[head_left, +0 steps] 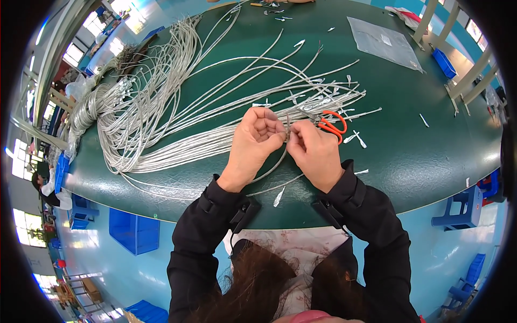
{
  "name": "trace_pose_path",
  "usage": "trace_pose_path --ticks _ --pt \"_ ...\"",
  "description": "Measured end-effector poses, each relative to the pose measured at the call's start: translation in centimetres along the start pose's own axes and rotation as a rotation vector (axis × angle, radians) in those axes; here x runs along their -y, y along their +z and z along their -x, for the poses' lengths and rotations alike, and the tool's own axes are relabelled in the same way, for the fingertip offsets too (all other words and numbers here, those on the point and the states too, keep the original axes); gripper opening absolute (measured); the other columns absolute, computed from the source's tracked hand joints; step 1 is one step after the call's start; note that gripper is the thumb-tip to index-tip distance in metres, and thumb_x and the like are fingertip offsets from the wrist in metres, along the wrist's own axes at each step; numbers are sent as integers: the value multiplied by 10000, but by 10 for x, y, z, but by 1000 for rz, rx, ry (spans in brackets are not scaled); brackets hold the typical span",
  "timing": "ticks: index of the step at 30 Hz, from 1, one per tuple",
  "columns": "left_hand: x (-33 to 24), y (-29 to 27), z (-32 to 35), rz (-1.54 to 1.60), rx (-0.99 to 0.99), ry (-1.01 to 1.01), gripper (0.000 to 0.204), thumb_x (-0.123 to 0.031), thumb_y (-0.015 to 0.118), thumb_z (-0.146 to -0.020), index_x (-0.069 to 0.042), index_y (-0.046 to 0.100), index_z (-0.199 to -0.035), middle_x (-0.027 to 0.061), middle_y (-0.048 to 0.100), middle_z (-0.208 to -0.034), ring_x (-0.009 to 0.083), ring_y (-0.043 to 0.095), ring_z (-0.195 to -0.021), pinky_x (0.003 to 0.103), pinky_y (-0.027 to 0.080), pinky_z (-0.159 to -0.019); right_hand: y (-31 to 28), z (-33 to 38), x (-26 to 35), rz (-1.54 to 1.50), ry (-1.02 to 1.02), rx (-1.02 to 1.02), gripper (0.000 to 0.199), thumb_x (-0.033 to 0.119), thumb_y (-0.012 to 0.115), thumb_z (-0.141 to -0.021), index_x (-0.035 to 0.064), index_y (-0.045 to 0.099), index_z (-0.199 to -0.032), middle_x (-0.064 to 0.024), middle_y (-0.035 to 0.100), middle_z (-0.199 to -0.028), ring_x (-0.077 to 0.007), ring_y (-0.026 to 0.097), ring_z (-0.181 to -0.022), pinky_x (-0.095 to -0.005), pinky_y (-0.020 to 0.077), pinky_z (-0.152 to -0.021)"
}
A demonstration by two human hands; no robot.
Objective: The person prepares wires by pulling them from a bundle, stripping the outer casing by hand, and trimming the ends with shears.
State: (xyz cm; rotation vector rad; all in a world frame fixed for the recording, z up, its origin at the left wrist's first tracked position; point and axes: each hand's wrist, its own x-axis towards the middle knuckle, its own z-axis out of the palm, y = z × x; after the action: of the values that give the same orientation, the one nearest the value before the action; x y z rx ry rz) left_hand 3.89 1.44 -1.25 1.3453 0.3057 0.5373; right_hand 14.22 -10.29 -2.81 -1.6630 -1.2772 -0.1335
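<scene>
Close together above the green table, both my hands pinch one thin silvery-grey cable (277,163) near its end. My left hand (252,148) has thumb and forefinger closed on it, the other fingers curled. My right hand (316,153) meets it with thumb and forefinger also closed; the exact grip point is partly hidden by the fingers. Just beyond my right hand, scissors with orange handles (335,127) lie by the cable ends. A large looped bundle of silvery cables (177,153) stretches across the left, its loose ends fanning out behind my hands.
Torn foil scraps (279,197) are scattered on the green table (409,177). A clear plastic bag (383,42) lies at the far right, near a small blue tray (444,64). Part of another person's hand shows at the far edge. Below left stands a blue bin (134,231); a blue stool (459,209) is at right.
</scene>
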Motion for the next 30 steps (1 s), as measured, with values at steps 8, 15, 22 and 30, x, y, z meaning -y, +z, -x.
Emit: trace_pose_path --ticks 8,15,22,30 --pt "0 -9 -2 211 -57 -59 296 49 608 -775 -6 464 -1028 65 586 -904 112 572 -832 236 477 -759 -3 -4 8 -680 499 79 51 -16 543 -870 -35 536 -917 -79 620 -727 -129 639 -618 -229 519 -539" --pt "-2 -3 -2 132 -17 -23 287 53 604 -777 -7 464 -1020 61 587 -899 110 570 -827 240 471 -766 4 0 -6 -134 20 -15 46 -10 552 -868 -32 547 -908 -74 622 -729 -121 627 -585 -229 504 -516" --pt "2 -4 0 166 6 -61 269 61 583 -787 -22 473 -1018 51 575 -889 107 547 -807 244 439 -741 -3 -2 7 -434 414 111 55 7 557 -867 -29 550 -907 -69 617 -704 -110 601 -539 -217 483 -485" --pt "1 -5 -2 239 -20 -79 264 64 574 -780 -24 478 -1010 48 570 -883 107 539 -797 246 429 -746 -7 -7 13 -578 502 68 46 -2 542 -865 -35 540 -898 -57 604 -679 -90 588 -539 -205 467 -468"
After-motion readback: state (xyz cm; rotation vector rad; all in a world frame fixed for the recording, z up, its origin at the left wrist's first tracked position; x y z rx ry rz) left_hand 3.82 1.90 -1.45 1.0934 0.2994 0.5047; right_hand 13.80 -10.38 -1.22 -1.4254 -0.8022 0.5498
